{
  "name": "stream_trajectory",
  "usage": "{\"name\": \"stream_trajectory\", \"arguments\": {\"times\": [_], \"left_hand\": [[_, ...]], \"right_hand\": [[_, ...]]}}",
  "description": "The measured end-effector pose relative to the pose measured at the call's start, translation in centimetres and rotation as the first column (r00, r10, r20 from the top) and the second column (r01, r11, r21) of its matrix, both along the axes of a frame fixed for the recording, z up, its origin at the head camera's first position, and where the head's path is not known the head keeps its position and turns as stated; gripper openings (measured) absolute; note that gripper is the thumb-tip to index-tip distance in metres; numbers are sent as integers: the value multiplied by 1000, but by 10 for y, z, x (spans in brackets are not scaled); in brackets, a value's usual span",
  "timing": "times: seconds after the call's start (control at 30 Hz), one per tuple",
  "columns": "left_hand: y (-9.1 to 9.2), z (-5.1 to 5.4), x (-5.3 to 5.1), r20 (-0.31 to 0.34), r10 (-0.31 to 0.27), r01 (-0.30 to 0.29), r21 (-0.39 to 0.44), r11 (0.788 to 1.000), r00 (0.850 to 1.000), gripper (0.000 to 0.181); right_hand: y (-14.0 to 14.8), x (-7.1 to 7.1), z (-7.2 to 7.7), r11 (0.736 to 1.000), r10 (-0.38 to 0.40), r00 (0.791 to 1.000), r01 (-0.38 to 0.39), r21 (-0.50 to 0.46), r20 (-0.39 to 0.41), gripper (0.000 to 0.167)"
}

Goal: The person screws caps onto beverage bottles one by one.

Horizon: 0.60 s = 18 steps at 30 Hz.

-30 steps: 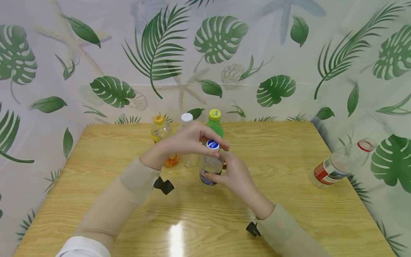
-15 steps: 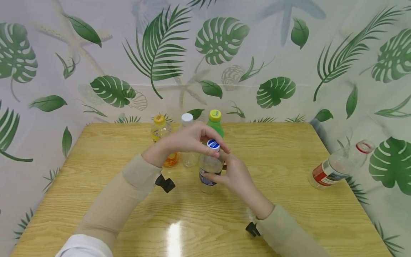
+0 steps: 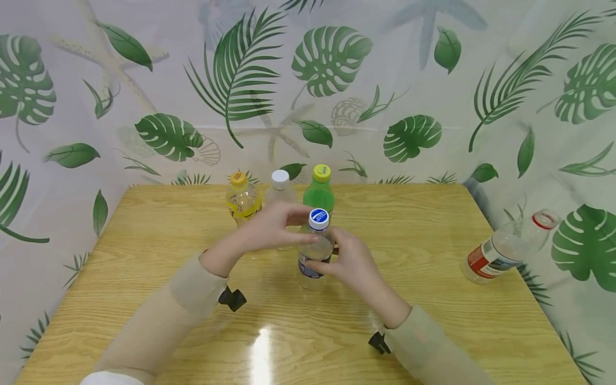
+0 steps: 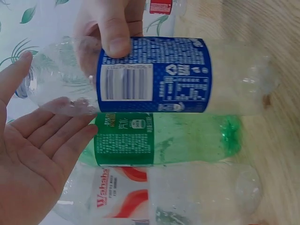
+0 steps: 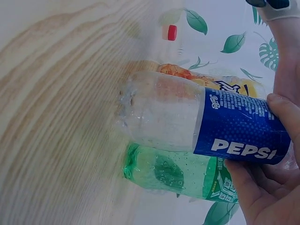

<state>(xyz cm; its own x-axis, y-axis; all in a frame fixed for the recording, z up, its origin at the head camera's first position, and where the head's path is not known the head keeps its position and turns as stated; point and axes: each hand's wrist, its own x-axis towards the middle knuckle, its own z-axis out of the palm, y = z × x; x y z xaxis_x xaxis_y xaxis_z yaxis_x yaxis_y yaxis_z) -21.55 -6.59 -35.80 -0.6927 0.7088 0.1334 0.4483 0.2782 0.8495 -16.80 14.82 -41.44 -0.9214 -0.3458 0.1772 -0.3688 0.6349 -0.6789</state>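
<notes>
A clear Pepsi bottle with a blue label and a white-rimmed blue cap stands upright on the table. My right hand grips its side around the label, as the right wrist view of the Pepsi label also shows. My left hand is at the bottle's shoulder, below the cap. In the left wrist view the left hand has its palm turned to the bottle and its fingers spread, not closed on the cap.
Behind stand an orange-capped bottle, a white-capped clear bottle and a green bottle with a yellow cap. At the right edge is an uncapped bottle with a red neck ring. A red cap shows in the right wrist view.
My left hand has come off the cap, moving left and down, so the cap and green bottle show more. The right hand and the Pepsi bottle have stayed in place.
</notes>
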Motion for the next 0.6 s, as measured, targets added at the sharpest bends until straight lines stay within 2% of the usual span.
{"name": "stream_trajectory", "arguments": {"times": [0.13,0.23,0.33,0.47,0.6], "left_hand": [[-7,-9,4,-2,33,-33,-26,999,999,45],[-11,-14,6,20,44,-44,-27,999,999,45],[-16,-18,9,12,64,-63,-64,996,998,47],[-20,-22,11,-47,69,-76,-153,985,996,47],[-19,-24,12,-99,25,-48,-238,970,995,45]], "right_hand": [[0,0,2,1000,1,1000,-1,-7,17,61],[0,1,3,1000,4,999,-4,-18,38,61],[0,1,4,1000,9,998,-8,-17,54,60],[0,0,8,1000,3,996,-4,9,90,60],[-1,-1,13,997,-20,993,12,77,115,59]]}}
